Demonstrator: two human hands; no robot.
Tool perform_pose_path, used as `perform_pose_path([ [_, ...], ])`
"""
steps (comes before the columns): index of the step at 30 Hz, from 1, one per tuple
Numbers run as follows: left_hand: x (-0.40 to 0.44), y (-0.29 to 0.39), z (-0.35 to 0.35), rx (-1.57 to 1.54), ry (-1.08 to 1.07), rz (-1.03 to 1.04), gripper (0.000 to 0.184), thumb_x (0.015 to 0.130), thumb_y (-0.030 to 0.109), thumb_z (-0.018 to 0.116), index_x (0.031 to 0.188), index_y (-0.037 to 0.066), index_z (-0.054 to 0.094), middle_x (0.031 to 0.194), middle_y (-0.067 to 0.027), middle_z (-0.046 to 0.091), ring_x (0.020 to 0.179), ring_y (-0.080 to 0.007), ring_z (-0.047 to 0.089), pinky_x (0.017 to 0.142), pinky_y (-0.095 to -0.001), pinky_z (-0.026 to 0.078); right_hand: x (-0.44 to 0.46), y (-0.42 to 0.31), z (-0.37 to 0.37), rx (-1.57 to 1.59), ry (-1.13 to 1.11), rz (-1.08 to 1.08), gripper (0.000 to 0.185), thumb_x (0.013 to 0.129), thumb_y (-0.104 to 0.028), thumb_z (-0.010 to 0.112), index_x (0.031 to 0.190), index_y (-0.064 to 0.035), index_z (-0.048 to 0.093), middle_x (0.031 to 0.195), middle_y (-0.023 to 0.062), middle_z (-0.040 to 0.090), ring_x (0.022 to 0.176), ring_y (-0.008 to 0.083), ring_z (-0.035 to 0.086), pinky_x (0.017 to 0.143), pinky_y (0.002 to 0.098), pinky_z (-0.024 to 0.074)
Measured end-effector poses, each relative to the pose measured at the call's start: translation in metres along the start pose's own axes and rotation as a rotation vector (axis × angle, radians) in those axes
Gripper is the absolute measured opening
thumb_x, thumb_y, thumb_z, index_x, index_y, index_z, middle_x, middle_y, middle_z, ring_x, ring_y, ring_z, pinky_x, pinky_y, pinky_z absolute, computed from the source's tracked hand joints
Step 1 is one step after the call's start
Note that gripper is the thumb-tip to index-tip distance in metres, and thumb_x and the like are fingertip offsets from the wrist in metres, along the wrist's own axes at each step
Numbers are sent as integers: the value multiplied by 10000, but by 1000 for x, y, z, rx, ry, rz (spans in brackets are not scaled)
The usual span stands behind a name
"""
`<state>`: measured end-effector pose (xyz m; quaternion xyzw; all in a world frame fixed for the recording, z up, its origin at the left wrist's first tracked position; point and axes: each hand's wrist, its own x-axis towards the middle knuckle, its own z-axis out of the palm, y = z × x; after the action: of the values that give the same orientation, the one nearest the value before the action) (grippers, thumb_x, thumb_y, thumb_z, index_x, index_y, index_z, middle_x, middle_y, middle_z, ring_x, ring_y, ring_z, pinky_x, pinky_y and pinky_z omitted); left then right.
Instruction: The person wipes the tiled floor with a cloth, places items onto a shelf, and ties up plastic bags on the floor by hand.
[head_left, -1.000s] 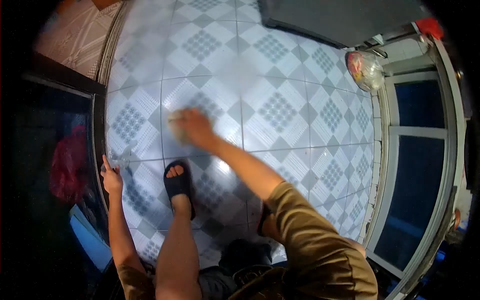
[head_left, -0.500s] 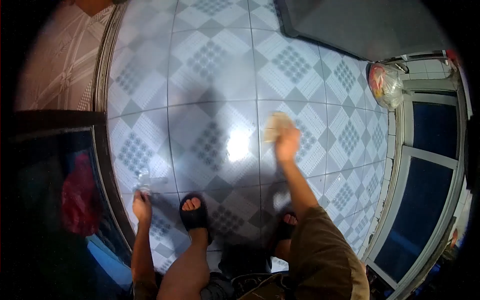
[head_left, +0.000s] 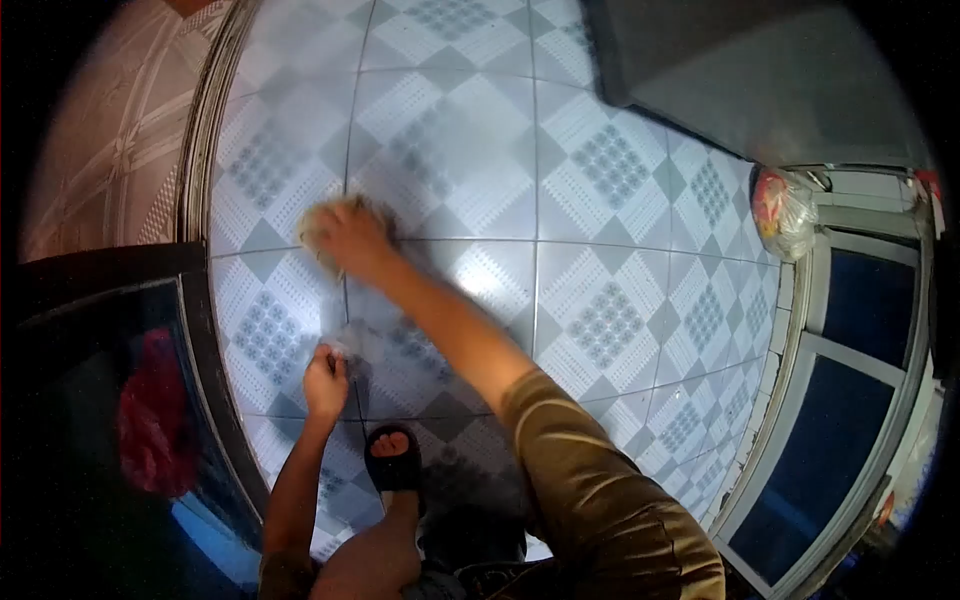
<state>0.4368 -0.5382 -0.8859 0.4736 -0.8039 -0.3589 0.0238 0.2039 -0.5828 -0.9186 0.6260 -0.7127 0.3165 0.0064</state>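
Pressed to the tiled floor (head_left: 600, 200), a pale yellowish cloth (head_left: 318, 228) lies under my right hand (head_left: 352, 238), whose fingers are closed on it. My left hand (head_left: 326, 378) is nearer to me, just above the floor, with its fingers closed on a clear, crumpled piece of plastic (head_left: 357, 343). The plastic sticks out to the right of the fingertips. A black sandal (head_left: 393, 466) is on my foot below my left hand.
On the left stand a dark-framed glass door (head_left: 205, 340) and a red bag (head_left: 158, 420) behind it. A large grey panel (head_left: 740, 80) is at the upper right. Beside it sits a tied plastic bag (head_left: 785, 213), near a white-framed window (head_left: 815, 340).
My right hand has swept the cloth right, then back left across the floor. My left hand has moved right with the plastic, away from the door frame. The view has shifted.
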Motion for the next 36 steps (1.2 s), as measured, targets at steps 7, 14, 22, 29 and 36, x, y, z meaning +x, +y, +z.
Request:
perform_pose_path([
  [7,1,-5,2,67,-39,57,128,851,148,524,878,22,520,757,-224,584,727,-418,562,640,-465,433,-89,149,-107,-281,294,480,281,786,-165,526,1040,-103,628,1069,127,572,1008,319,514,835,421,423],
  [14,4,-1,-6,223,-107,205,139,845,151,532,896,23,518,768,-234,587,722,-426,569,622,-471,435,-423,148,-325,-692,355,1676,294,877,-180,507,1155,-96,554,1042,132,494,1000,275,478,847,370,420],
  [22,34,20,6,253,-433,84,186,817,163,561,754,-6,513,647,-173,561,605,-325,563,581,-419,437,-474,-4,-461,-507,-117,1366,341,745,-90,552,1069,-162,630,1038,113,553,975,316,507,834,391,456],
  [29,35,149,64,175,-540,332,178,805,150,574,728,3,510,575,-86,515,520,-166,494,524,-336,411,-503,-202,-530,-369,-219,1398,385,686,-116,645,1059,-213,640,1090,34,525,1007,264,490,828,358,470],
  [36,-38,290,30,170,-597,718,168,892,154,488,783,27,503,596,-45,525,389,-125,454,312,-282,383,-657,-282,-409,-392,86,1534,528,630,-54,650,1125,-231,610,1154,51,496,999,278,477,798,367,490],
])
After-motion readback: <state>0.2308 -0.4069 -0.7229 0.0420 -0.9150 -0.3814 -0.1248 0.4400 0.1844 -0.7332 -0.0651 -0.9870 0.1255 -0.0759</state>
